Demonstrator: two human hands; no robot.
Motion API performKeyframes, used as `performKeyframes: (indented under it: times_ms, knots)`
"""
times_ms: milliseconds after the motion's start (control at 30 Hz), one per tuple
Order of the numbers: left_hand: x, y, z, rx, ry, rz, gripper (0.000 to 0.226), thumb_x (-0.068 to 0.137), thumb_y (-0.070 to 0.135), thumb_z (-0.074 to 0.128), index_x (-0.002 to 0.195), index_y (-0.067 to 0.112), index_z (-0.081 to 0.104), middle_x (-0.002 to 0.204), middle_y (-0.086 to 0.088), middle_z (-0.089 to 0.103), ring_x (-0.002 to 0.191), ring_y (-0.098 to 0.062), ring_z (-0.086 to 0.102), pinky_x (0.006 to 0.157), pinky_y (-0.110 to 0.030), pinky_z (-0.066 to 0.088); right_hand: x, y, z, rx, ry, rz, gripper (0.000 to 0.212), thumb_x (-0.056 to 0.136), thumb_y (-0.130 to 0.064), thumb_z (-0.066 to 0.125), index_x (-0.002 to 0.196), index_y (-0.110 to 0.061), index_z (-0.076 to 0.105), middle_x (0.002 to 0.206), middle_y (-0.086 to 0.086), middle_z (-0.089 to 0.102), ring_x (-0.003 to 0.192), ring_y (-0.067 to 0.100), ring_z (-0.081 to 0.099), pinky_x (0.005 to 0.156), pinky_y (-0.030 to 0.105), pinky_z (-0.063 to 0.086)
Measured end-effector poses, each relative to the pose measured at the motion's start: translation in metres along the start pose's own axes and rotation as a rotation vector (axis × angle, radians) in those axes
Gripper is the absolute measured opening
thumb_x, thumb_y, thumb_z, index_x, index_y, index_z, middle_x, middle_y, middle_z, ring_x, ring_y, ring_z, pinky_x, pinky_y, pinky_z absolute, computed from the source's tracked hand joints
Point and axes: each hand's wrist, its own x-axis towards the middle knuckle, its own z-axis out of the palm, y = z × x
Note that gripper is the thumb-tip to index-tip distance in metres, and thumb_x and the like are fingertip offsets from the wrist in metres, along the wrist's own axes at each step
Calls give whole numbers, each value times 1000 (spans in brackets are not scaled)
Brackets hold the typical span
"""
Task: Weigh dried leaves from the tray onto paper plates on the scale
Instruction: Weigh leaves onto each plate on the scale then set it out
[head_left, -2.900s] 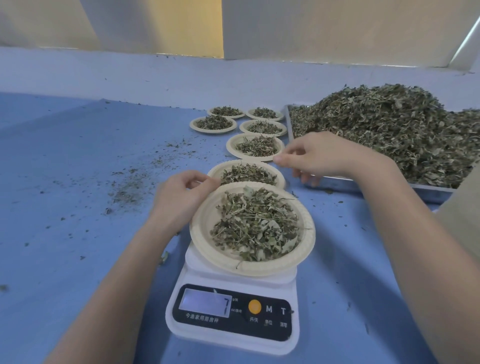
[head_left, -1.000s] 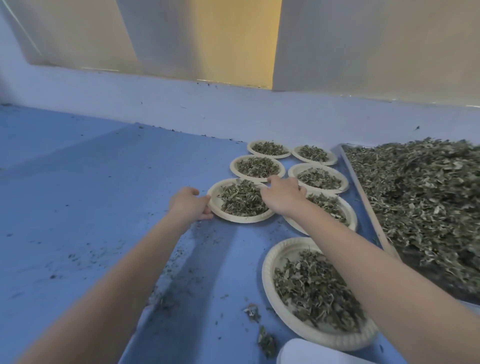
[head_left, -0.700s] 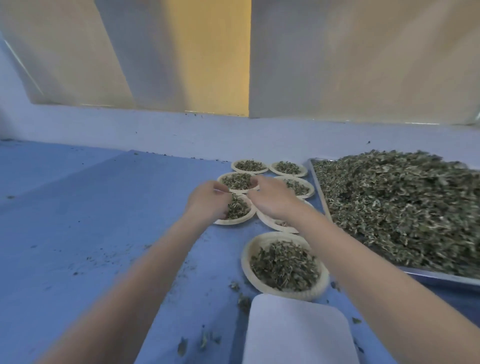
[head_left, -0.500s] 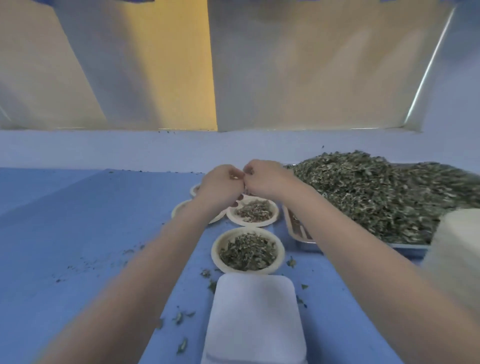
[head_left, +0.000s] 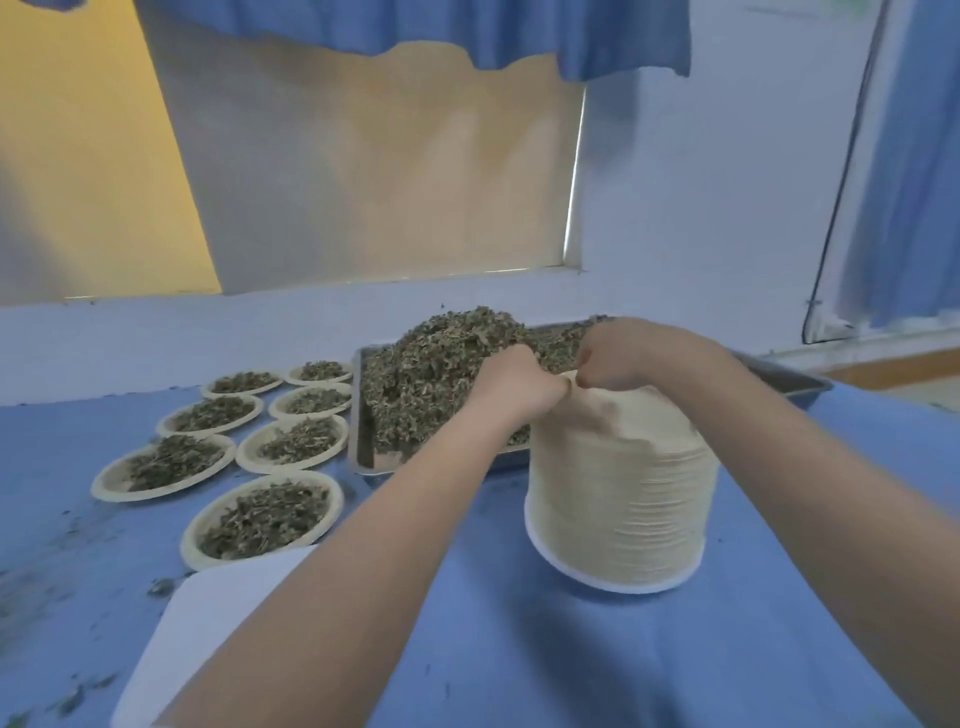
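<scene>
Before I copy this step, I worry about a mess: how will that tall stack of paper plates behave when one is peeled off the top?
The stack of paper plates looks tall for its base, so a sideways tug may tip it. Both the left hand and right hand pinch at its top rim, suggesting thin, nested plates that probably cling together. A single plate is likely light and bendy.

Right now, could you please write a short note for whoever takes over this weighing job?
Left hand and right hand both pinch the top of the stack of empty paper plates.
The scale platform at lower left is bare.
Seven filled plates sit left of the tray of dried leaves.
Left: free one plate, set it on the scale, add leaves from the tray.
</scene>
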Motion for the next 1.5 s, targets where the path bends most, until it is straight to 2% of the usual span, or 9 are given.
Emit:
performKeyframes:
  times_ms: [133,300,433,567,667,800,1233,1300,1500]
  knots:
    - [11,1,23,91,50,-53,34,77,0,54,57,14,30,57,1,32,50,-14,26,43,-23,18,3,47,32,79,44,107,26,88,-19,52,107,-8,66,112,10,67,102,27,61,75,29,47]
    - [20,-4,23,90,124,-60,10,77,-3,54,75,5,60,93,-12,68,58,-19,42,50,-27,34,5,78,51,285,131,116,39,95,-32,53,129,-13,58,127,8,60,114,26,55,89,33,45]
    - [22,0,19,155,134,-33,15,76,-4,52,66,6,51,73,-7,58,57,-19,38,50,-27,31,15,84,46,295,118,139,18,94,-15,53,80,-9,62,82,12,63,75,24,56,58,28,40]
    - [24,11,10,186,157,7,22,74,-7,44,59,9,42,61,-3,42,51,-16,30,40,-21,21,21,82,27,250,181,197,12,92,-6,49,81,-6,54,81,13,51,77,25,50,59,26,36]
    - [26,16,-7,161,190,18,21,79,-6,44,82,8,59,73,-1,49,60,-18,41,46,-23,30,20,75,16,229,263,194,14,90,-3,49,78,-5,54,75,11,49,71,25,48,49,25,29]
    - [20,-1,-43,165,239,-43,16,85,-4,50,88,11,50,78,-2,49,66,-21,47,57,-27,40,26,37,9,222,302,153,31,87,1,49,60,-10,40,62,6,39,68,26,45,45,24,22]
    - [-100,-183,-166,133,402,-480,19,81,1,65,84,11,50,88,-7,46,79,-19,41,71,-31,36,44,-207,51,272,126,-323,16,94,-6,48,80,-5,56,68,6,54,53,17,43,46,25,34]
    - [-122,-207,-167,89,409,-546,16,78,0,67,82,11,56,86,-8,50,78,-18,44,71,-28,37,35,-231,69,287,102,-379,24,94,-5,48,70,-6,51,62,4,49,51,16,43,45,26,34]
    - [-160,-255,-132,-128,442,-638,18,77,4,70,93,9,65,94,-7,68,85,-22,64,76,-33,52,17,-251,113,209,45,-438,13,95,-8,47,97,-6,60,96,12,61,92,30,58,68,32,42]
